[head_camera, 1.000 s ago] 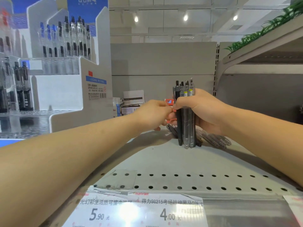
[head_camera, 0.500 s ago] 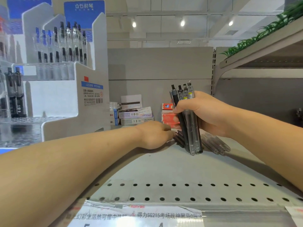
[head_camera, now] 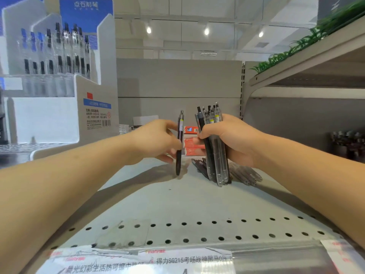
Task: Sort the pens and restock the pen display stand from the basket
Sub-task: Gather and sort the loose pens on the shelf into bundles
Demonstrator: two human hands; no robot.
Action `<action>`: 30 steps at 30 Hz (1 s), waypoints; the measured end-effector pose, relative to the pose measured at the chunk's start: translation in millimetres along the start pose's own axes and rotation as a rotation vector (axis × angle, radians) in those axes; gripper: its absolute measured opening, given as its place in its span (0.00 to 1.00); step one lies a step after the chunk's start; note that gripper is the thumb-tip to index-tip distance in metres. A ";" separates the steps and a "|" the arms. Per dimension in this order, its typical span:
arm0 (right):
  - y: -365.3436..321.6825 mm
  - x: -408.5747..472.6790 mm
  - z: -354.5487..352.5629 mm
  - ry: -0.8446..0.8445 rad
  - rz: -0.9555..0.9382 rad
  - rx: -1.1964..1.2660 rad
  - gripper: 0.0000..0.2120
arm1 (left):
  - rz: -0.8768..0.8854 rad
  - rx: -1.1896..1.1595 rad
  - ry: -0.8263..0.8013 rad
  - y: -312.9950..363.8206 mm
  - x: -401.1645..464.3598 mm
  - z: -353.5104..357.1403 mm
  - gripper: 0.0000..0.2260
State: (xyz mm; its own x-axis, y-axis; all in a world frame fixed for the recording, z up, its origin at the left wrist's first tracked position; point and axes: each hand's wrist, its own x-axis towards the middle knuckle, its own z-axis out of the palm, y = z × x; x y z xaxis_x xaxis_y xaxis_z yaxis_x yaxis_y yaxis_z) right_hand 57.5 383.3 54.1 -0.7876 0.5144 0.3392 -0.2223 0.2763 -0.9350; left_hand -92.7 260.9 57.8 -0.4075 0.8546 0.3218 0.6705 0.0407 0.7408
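Sorting | single pen is pinched upright in left hand, just left of pen bundle | bundle is clenched in right hand, tips squared on shelf, likely for restocking.

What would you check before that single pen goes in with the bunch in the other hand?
1. Left hand has a firm grip on the single pen: ok, pen held upright.
2. Right hand holds the pen bundle together: ok, tips resting on the shelf.
3. Gap between pen and bundle free of obstruction: ok.
4. Single pen is the same type as the bundle: cannot tell.
5. Loose pens lying behind the bundle are out of the way: ok.
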 end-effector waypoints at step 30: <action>-41.9 -51.8 -116.1 0.064 -0.260 -0.589 0.07 | 0.306 0.586 -0.019 78.8 -9.9 81.1 0.11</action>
State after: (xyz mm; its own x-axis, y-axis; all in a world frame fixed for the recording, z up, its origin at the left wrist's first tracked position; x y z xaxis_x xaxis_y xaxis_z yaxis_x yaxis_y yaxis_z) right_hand 174.4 439.3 87.7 -0.7109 0.4132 0.5691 -0.0340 0.7880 -0.6147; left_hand 14.5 297.7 65.2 -0.1378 0.8812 0.4523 0.9828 0.0651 0.1727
